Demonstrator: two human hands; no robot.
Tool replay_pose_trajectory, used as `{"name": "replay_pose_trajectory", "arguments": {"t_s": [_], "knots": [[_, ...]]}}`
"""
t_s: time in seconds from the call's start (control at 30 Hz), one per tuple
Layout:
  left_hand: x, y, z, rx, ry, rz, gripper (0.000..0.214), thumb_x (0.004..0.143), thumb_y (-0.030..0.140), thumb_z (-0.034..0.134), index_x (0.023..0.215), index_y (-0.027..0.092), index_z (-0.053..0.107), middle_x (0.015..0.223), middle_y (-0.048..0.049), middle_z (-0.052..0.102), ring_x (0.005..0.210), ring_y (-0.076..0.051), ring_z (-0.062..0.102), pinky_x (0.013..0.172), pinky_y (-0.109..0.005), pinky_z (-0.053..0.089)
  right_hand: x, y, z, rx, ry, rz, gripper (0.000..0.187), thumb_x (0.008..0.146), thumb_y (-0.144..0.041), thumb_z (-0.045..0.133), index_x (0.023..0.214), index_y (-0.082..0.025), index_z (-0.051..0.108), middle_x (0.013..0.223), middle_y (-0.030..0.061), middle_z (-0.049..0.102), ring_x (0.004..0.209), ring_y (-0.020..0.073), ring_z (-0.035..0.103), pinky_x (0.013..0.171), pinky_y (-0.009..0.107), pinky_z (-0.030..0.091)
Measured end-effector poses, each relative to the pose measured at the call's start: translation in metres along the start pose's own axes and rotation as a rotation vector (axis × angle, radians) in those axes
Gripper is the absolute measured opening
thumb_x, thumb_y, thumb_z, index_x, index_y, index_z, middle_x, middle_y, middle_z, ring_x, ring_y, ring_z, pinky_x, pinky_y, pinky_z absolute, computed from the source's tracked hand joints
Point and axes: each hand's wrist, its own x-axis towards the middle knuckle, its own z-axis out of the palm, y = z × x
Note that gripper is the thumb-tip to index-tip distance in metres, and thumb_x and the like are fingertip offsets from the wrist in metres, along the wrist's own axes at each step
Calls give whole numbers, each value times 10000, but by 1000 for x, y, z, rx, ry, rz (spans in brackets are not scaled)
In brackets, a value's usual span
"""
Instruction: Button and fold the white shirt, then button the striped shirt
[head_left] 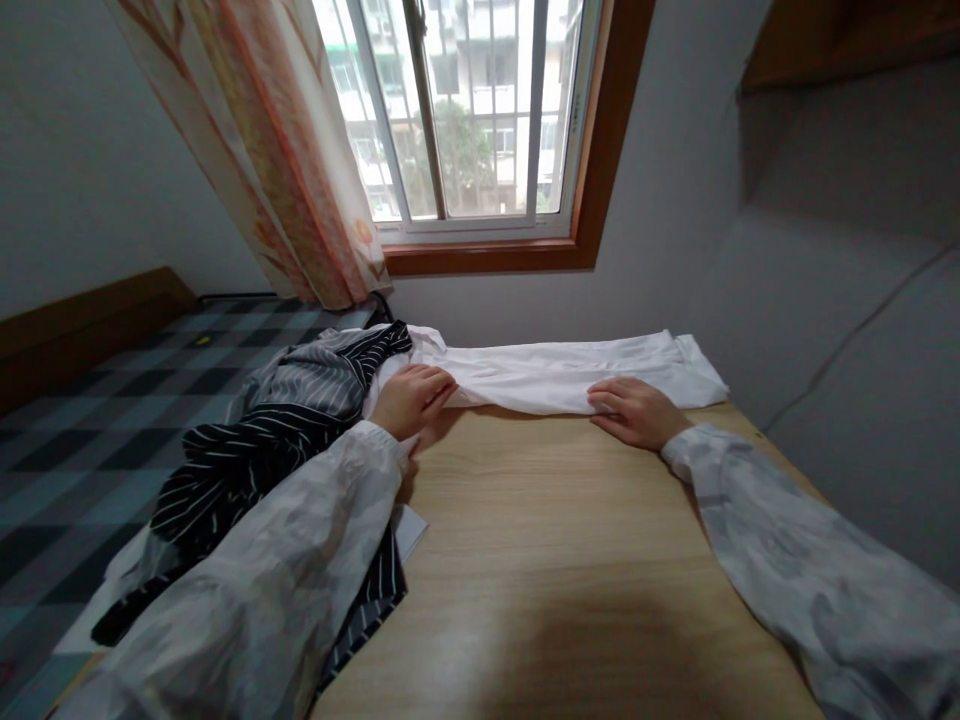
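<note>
A white cloth garment (540, 375), folded into a long strip, lies across the far end of the wooden table (555, 520). My left hand (415, 398) rests on its left part, fingers stretched to the right and lying close together. Toward the right end, my right hand (639, 412) touches the garment's near edge, with the fingers laid out flat on the fabric and the thumb a little apart below. Each palm is turned down, so the undersides of both hands are hidden.
Black-and-white striped clothes (262, 450) are heaped along the table's left side, partly behind my left sleeve. Beyond them is a bed with a checked cover (97, 400). A curtain (277, 150) hangs beside the window (480, 120). Walls stand behind and to the right.
</note>
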Motion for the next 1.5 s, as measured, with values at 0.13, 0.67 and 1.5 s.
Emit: {"name": "replay_pose_trajectory", "arguments": {"t_s": [0.13,0.67,1.5], "knots": [[3,6,-4,-72,52,-39,345,1169,396,462,1054,219,735,1091,-97,826,1060,-265,751,1037,-433,541,-2,3,6,-4,58,95,235,1123,-358,594,1171,-270,806,1208,107,861,1147,312,799,1062,494,612],[-2,42,-5,18,-365,69,337,868,426,793,1133,224,742,1191,-91,797,1031,-304,767,990,-451,546,6,13,11,-16,198,566,401,1143,-518,440,1166,-254,740,851,92,811,784,328,777,695,373,497],[1,71,9,303,-409,135,194,1039,115,608,1102,176,780,1123,-131,839,1022,-307,801,985,-479,549,-57,47,-19,-139,-102,240,689,806,-95,618,1462,-239,771,1514,115,765,1384,351,738,1166,528,619]]}}
